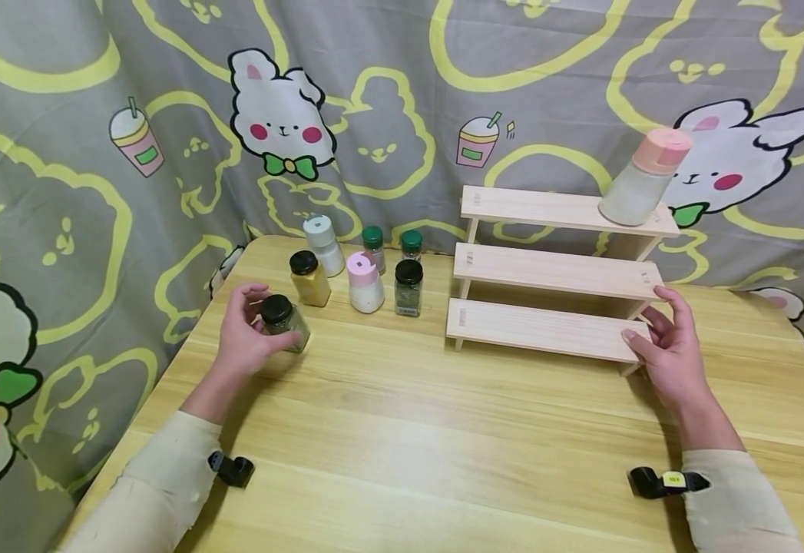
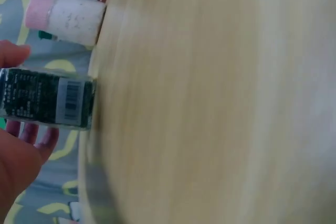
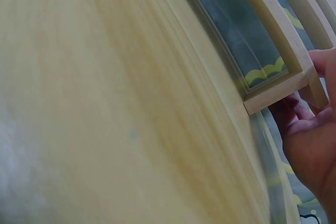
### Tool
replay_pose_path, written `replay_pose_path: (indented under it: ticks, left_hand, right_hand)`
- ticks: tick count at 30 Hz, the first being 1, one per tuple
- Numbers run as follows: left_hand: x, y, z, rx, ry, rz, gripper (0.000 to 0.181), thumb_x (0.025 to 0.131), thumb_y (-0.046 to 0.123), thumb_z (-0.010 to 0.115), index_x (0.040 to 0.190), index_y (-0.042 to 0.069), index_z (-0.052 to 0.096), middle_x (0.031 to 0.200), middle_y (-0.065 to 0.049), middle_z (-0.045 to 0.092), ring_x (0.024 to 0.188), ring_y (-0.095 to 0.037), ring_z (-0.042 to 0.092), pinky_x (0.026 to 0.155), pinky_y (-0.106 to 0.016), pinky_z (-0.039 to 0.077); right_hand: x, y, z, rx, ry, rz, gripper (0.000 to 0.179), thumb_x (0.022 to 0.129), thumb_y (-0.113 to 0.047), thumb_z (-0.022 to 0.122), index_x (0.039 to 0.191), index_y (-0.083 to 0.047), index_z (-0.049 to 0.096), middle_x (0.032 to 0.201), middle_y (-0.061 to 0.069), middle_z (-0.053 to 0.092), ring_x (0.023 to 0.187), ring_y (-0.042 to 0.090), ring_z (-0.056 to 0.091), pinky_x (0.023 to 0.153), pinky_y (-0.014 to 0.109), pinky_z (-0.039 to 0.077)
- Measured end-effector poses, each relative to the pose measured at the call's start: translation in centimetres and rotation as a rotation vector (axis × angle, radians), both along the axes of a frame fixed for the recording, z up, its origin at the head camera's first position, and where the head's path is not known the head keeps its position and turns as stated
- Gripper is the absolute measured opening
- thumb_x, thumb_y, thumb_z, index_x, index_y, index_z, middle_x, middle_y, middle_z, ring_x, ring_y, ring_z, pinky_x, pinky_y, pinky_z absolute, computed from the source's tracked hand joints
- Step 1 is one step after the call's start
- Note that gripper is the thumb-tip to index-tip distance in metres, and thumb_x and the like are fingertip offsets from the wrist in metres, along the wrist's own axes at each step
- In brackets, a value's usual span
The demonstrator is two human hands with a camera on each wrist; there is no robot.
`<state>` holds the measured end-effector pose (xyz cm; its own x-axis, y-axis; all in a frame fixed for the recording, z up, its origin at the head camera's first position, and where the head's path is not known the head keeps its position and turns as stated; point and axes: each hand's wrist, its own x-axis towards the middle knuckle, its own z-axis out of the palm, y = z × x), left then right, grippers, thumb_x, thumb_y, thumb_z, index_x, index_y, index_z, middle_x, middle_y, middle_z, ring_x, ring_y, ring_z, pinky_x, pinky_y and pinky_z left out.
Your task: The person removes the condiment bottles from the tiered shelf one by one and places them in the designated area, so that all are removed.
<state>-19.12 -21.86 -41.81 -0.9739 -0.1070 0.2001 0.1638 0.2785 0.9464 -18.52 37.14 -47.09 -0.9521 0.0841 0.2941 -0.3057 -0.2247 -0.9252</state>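
Note:
A black-lidded spice jar (image 1: 287, 326) with dark green contents stands at the table's left, and my left hand (image 1: 246, 330) grips it with thumb and fingers on opposite sides. Its barcode label shows in the left wrist view, where the jar (image 2: 47, 98) sits between thumb and fingers. On the right is a three-tier wooden rack (image 1: 547, 329). My right hand (image 1: 674, 357) holds the rack's right end, thumb by the lowest shelf and a finger by the middle one. In the right wrist view, the rack's end (image 3: 275, 93) partly hides those fingers. A pink-capped shaker (image 1: 640, 180) stands on the top shelf.
Beside the gripped jar stand a yellow-filled jar (image 1: 312, 284), a white-capped shaker (image 1: 324, 250), a pink-capped jar (image 1: 365, 290) and a black-lidded jar (image 1: 408, 292). Two green-capped bottles, one nearer the left (image 1: 373, 244), are behind. A patterned curtain (image 1: 388, 153) hangs along the table's back edge.

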Motion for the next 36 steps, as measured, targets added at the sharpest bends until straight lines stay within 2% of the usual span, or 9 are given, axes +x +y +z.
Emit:
replay_pose_path:
  ticks: [2, 4, 10, 13, 20, 26, 33, 36]
  left_hand:
    - [0.2, 0.2, 0.7, 0.009, 0.013, 0.003, 0.079, 0.065, -0.016, 0.083, 0.129, 0.005, 0.042, 0.124, -0.019, 0.048, 0.107, -0.019, 0.052, 0.089, -0.022, 0.042]
    - [0.0, 0.1, 0.9, 0.02, 0.02, 0.01, 0.078, 0.066, -0.017, 0.083, 0.128, 0.007, 0.043, 0.124, -0.021, 0.048, 0.109, -0.02, 0.051, 0.09, -0.025, 0.041]
    - [-1.4, -0.9, -0.2, 0.037, 0.052, 0.017, 0.082, 0.066, -0.018, 0.082, 0.132, 0.005, 0.04, 0.124, -0.021, 0.048, 0.115, -0.026, 0.052, 0.093, -0.028, 0.042]
    - [-1.7, -1.1, -0.2, 0.023, 0.068, 0.014, 0.084, 0.067, -0.015, 0.084, 0.135, 0.007, 0.039, 0.124, -0.019, 0.048, 0.116, -0.03, 0.053, 0.094, -0.029, 0.042]
    - [-1.9, -1.1, 0.7, 0.028, 0.095, 0.01, 0.084, 0.068, -0.015, 0.084, 0.135, 0.008, 0.038, 0.124, -0.016, 0.047, 0.117, -0.03, 0.052, 0.105, -0.039, 0.042]
    - [-2.3, -1.0, 1.6, 0.005, 0.125, -0.013, 0.084, 0.069, -0.015, 0.083, 0.135, 0.009, 0.038, 0.123, -0.015, 0.046, 0.118, -0.029, 0.051, 0.106, -0.043, 0.041]
    - [-2.9, -0.7, 2.4, 0.003, 0.158, -0.03, 0.083, 0.069, -0.015, 0.083, 0.136, 0.003, 0.036, 0.121, -0.014, 0.048, 0.118, -0.032, 0.051, 0.106, -0.042, 0.041]
    - [-3.2, -0.6, 2.7, 0.007, 0.174, -0.036, 0.082, 0.069, -0.016, 0.082, 0.135, 0.006, 0.038, 0.119, -0.011, 0.048, 0.117, -0.03, 0.051, 0.106, -0.042, 0.041]
  right_hand:
    - [0.0, 0.0, 0.0, 0.002, 0.002, -0.001, 0.078, 0.089, 0.028, 0.048, 0.15, -0.018, 0.036, 0.13, 0.004, 0.06, 0.103, 0.014, 0.065, 0.073, 0.024, 0.057]
    - [0.0, 0.0, 0.0, 0.002, 0.003, 0.0, 0.078, 0.089, 0.028, 0.048, 0.149, -0.018, 0.036, 0.13, 0.004, 0.06, 0.103, 0.014, 0.065, 0.073, 0.024, 0.057]
    - [0.0, 0.1, 0.0, 0.0, -0.001, 0.003, 0.078, 0.089, 0.028, 0.048, 0.15, -0.019, 0.036, 0.131, 0.005, 0.059, 0.103, 0.014, 0.065, 0.073, 0.024, 0.057]
    - [0.0, 0.1, 0.0, 0.001, -0.002, 0.0, 0.078, 0.088, 0.028, 0.049, 0.15, -0.019, 0.036, 0.132, 0.006, 0.059, 0.103, 0.014, 0.065, 0.073, 0.024, 0.057]
    - [-0.1, 0.2, -0.1, 0.004, 0.0, 0.0, 0.078, 0.088, 0.028, 0.049, 0.15, -0.018, 0.036, 0.132, 0.007, 0.059, 0.103, 0.015, 0.065, 0.073, 0.024, 0.057]
    - [-0.1, 0.3, -0.1, 0.007, 0.001, -0.001, 0.078, 0.088, 0.029, 0.048, 0.15, -0.018, 0.036, 0.133, 0.008, 0.058, 0.104, 0.015, 0.065, 0.073, 0.024, 0.057]
    - [-0.1, 0.2, -0.1, 0.007, -0.005, -0.006, 0.079, 0.088, 0.028, 0.049, 0.15, -0.019, 0.036, 0.133, 0.007, 0.058, 0.105, 0.015, 0.065, 0.073, 0.025, 0.057]
    - [-0.1, 0.2, 0.0, 0.01, -0.007, -0.007, 0.079, 0.088, 0.028, 0.049, 0.15, -0.019, 0.036, 0.132, 0.006, 0.058, 0.104, 0.015, 0.065, 0.073, 0.024, 0.057]
